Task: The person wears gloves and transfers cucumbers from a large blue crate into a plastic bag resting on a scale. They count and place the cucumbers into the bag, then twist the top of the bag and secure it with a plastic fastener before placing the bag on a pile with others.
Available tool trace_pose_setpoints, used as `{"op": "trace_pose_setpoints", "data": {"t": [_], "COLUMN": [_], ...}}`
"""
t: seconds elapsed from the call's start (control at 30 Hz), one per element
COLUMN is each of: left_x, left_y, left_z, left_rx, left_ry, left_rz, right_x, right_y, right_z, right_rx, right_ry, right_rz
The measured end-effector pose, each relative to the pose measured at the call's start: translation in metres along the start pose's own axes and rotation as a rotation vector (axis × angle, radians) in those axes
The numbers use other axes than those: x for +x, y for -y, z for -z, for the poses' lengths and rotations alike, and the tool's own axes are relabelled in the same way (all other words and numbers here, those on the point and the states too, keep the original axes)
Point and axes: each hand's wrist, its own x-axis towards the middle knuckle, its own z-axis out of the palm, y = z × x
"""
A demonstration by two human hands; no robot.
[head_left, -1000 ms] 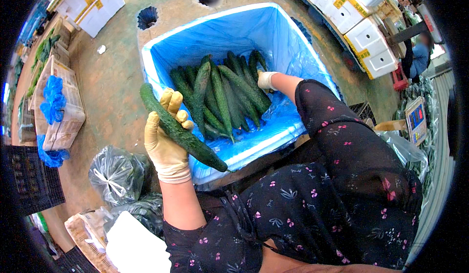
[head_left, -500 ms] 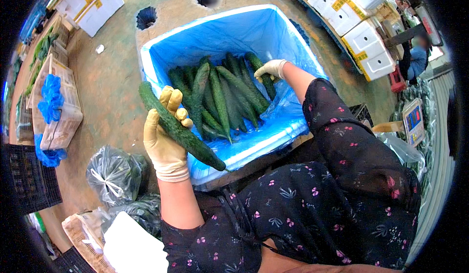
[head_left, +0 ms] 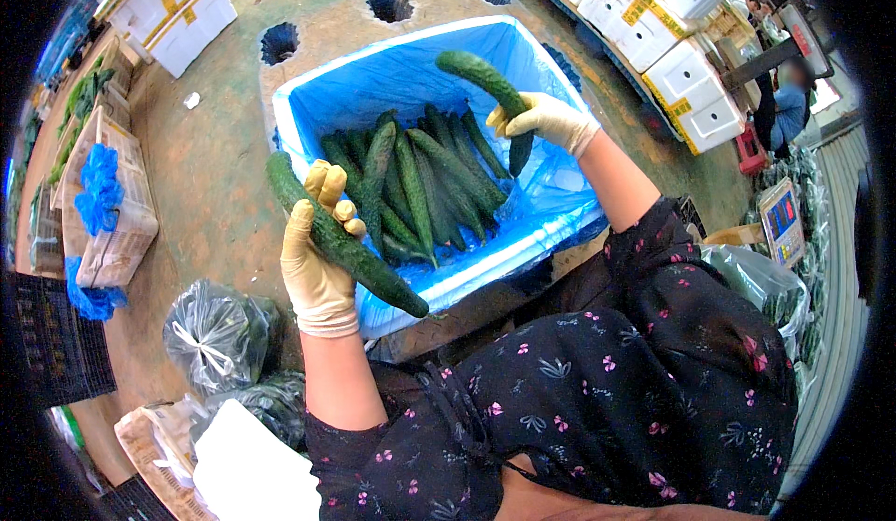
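Observation:
A long dark green cucumber [head_left: 347, 252] lies slantwise across the palm of my gloved left hand [head_left: 319, 288], held between the thumb and curled fingers above the near left of a white foam box [head_left: 401, 53]. My gloved right hand [head_left: 553, 124] grips a second, curved cucumber [head_left: 474, 71] by its lower part, raised above the box's right side. Inside the box, a blue plastic liner [head_left: 392, 84] covers the walls, and several cucumbers [head_left: 415, 190] lie heaped side by side. Cream-coloured gloves cover both hands.
Stacked white foam boxes [head_left: 695, 92] stand at the far right, others [head_left: 191, 31] at the far left. On the left are a plastic crate [head_left: 112, 241] and a tied clear bag [head_left: 215, 334]. A scale [head_left: 782, 222] sits at right; a person [head_left: 793, 111] is beyond.
My right hand has lifted a cucumber up out of the heap, above the box's right side. The left hand keeps its cucumber in nearly the same place.

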Motion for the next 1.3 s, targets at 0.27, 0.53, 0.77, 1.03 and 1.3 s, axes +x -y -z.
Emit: {"op": "trace_pose_setpoints", "data": {"t": [0.27,0.53,0.77,1.03,1.3], "left_x": [0.003,0.003,-0.004,-0.003,-0.005], "left_y": [0.004,0.012,0.002,-0.003,-0.007], "left_z": [0.008,-0.018,-0.006,-0.004,-0.005], "left_rx": [-0.09,0.015,-0.119,-0.113,-0.135], "left_ry": [0.133,0.068,0.029,0.013,0.043], "left_rz": [0.011,-0.142,-0.072,-0.107,-0.101], "right_x": [-0.004,-0.019,0.062,0.071,0.075], "right_y": [0.067,0.11,0.048,-0.082,-0.076], "right_z": [-0.029,-0.159,-0.078,-0.075,-0.016], "right_rx": [-0.124,-0.648,-0.682,-1.197,-1.121], "right_ry": [-0.435,0.185,-0.166,-0.002,-0.257], "right_rz": [0.329,0.455,0.324,-0.367,-0.505]}}
